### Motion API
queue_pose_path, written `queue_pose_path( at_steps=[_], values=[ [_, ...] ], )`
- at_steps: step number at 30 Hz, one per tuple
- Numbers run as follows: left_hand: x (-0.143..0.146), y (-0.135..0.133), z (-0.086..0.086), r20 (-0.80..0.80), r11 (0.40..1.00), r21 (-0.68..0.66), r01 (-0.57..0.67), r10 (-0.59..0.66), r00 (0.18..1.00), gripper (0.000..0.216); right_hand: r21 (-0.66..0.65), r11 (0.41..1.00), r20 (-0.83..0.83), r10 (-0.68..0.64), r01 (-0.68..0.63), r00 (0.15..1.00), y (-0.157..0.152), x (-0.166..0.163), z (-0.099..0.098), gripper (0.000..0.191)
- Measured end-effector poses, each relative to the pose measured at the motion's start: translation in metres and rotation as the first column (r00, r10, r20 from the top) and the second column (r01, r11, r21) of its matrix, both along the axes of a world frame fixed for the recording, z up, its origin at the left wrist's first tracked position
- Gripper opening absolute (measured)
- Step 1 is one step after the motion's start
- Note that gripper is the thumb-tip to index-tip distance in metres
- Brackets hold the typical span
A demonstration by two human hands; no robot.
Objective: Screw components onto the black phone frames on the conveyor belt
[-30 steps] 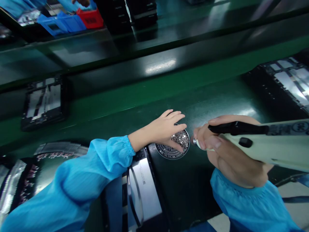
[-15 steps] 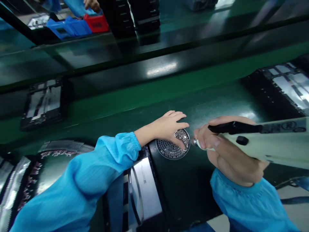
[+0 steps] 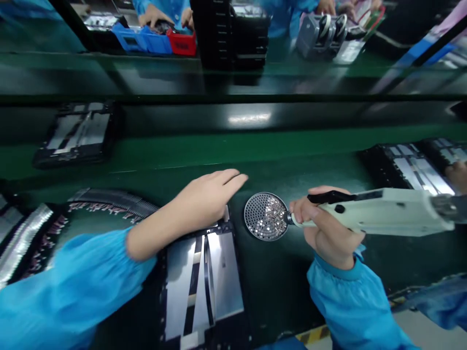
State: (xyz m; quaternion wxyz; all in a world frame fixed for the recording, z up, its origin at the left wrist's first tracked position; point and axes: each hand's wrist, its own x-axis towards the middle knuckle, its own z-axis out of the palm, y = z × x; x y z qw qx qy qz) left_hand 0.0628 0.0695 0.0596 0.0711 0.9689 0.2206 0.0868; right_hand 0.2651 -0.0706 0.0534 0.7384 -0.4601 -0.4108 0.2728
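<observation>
My right hand [image 3: 324, 223] is wrapped round a pale green electric screwdriver [image 3: 386, 211] with a black lever. The screwdriver's nose points left, at the right edge of a round, perforated metal dish [image 3: 255, 224] with many small shiny screws [image 3: 276, 214] in it. My left hand [image 3: 207, 197] is over the top end of a flat black device [image 3: 204, 287] with silver panels and dark ribbon strips, which lies in front of me. Its fingers stretch out to the right, with nothing visible in them; the thumb and the underside are hidden.
Curved strips of small parts [image 3: 113, 201] lie at left. A similar device [image 3: 78, 129] rests at the back left, and more devices [image 3: 412, 165] at right, by another person's hand [image 3: 458, 175]. Across the bench are blue bins [image 3: 146, 41], a red bin [image 3: 181, 43] and co-workers' hands.
My left hand has moved left, off the screw dish to the top of the device. The screwdriver's nose is now at the dish's right edge. The view has also turned and shifted.
</observation>
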Motion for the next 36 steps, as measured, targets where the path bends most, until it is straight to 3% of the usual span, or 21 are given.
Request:
queue_pose_path(
  at_steps=[3, 5, 9, 12, 17, 23, 31, 36],
  values=[
    [-0.079, -0.011, 0.001, -0.036, 0.963, 0.153, -0.22, 0.228, 0.973, 0.042, -0.051, 0.998, -0.024, 0.03, -0.031, 0.999, 0.003, -0.01, -0.007, 0.017],
    [-0.127, -0.019, -0.01, -0.033, 0.907, 0.155, -0.392, 0.402, 0.915, 0.034, -0.079, 0.996, -0.035, 0.043, -0.045, 0.998, 0.006, -0.016, -0.012, 0.017],
    [-0.182, -0.039, -0.041, 0.051, 0.803, -0.073, -0.591, 0.595, 0.802, 0.027, -0.1, 0.993, -0.033, 0.053, -0.056, 0.998, 0.011, -0.022, -0.018, 0.018],
    [-0.186, -0.048, -0.059, 0.075, 0.782, -0.19, -0.594, 0.615, 0.785, 0.021, -0.113, 0.992, -0.034, 0.059, -0.062, 0.998, 0.013, -0.023, -0.02, 0.019],
    [-0.174, -0.038, -0.071, 0.2, 0.837, -0.123, -0.533, 0.547, 0.813, 0.015, -0.12, 0.988, -0.021, 0.093, -0.095, 0.995, 0.013, -0.023, -0.022, 0.023],
    [-0.167, -0.022, -0.071, 0.149, 0.856, -0.032, -0.515, 0.514, 0.845, 0.009, -0.114, 0.989, 0.013, 0.094, -0.092, 0.995, 0.011, -0.024, -0.024, 0.022],
    [-0.157, -0.023, -0.06, 0.056, 0.82, 0.076, -0.567, 0.565, 0.824, 0.018, -0.143, 0.987, 0.017, 0.072, -0.069, 0.997, 0.012, -0.026, -0.022, 0.019],
    [-0.159, -0.023, -0.062, 0.102, 0.822, -0.008, -0.569, 0.567, 0.817, 0.018, -0.149, 0.985, 0.013, 0.086, -0.083, 0.996, 0.01, -0.025, -0.022, 0.019]
  ],
)
